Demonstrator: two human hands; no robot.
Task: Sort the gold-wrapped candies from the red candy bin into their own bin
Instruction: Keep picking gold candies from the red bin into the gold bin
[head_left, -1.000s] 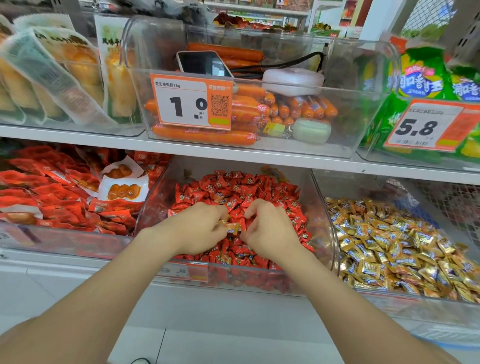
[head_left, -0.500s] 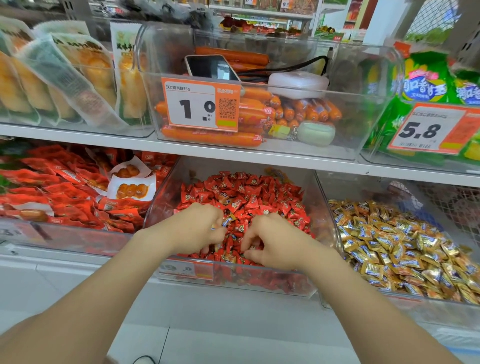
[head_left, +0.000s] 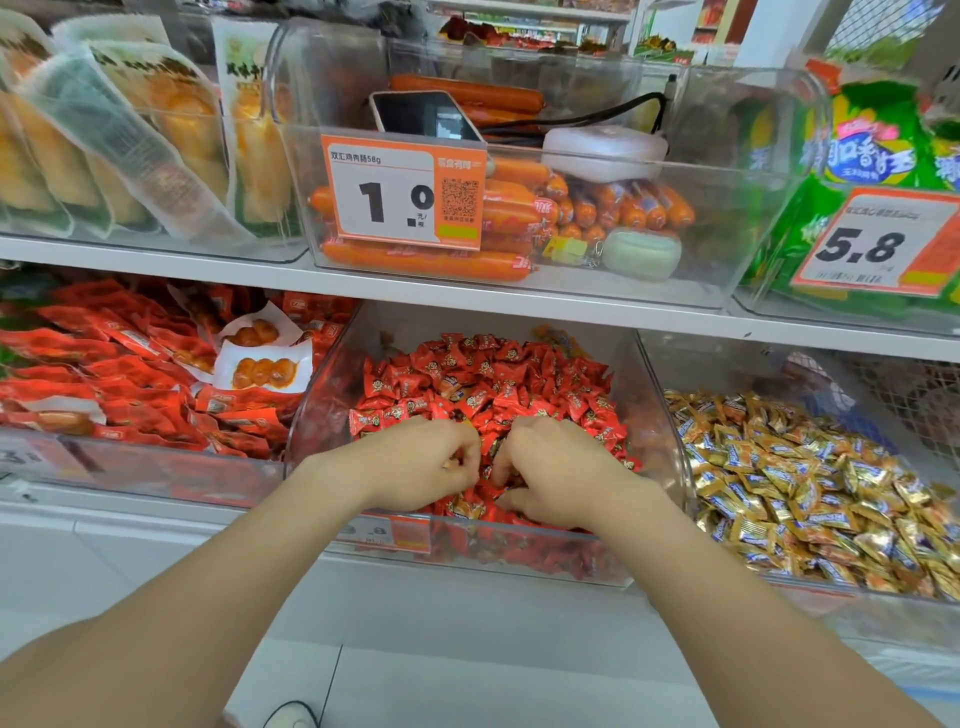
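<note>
A clear bin (head_left: 519, 558) on the lower shelf is heaped with red-wrapped candies (head_left: 488, 371). Both my hands are dug into its front part, knuckles up and nearly touching. My left hand (head_left: 415, 465) is curled into a loose fist, and a bit of gold wrapper (head_left: 455, 460) shows between its fingers. My right hand (head_left: 558, 470) has its fingers curled down into the red candies, with the tips hidden. One gold-and-blue wrapper (head_left: 455, 384) lies among the red ones further back. To the right, the neighbouring clear bin (head_left: 810, 590) is full of gold-wrapped candies (head_left: 800, 467).
A bin of red snack packets (head_left: 130, 374) sits to the left. The white shelf board (head_left: 467, 301) runs close above the candy bins. The bin on that shelf holds orange sausages (head_left: 426, 262), a phone (head_left: 426, 117) and an orange price tag (head_left: 402, 189).
A gold candy seen between my hands a second ago is now tucked into my left fist. Both hands have slid nearer the bin's front, and my right fingers have dug deeper.
</note>
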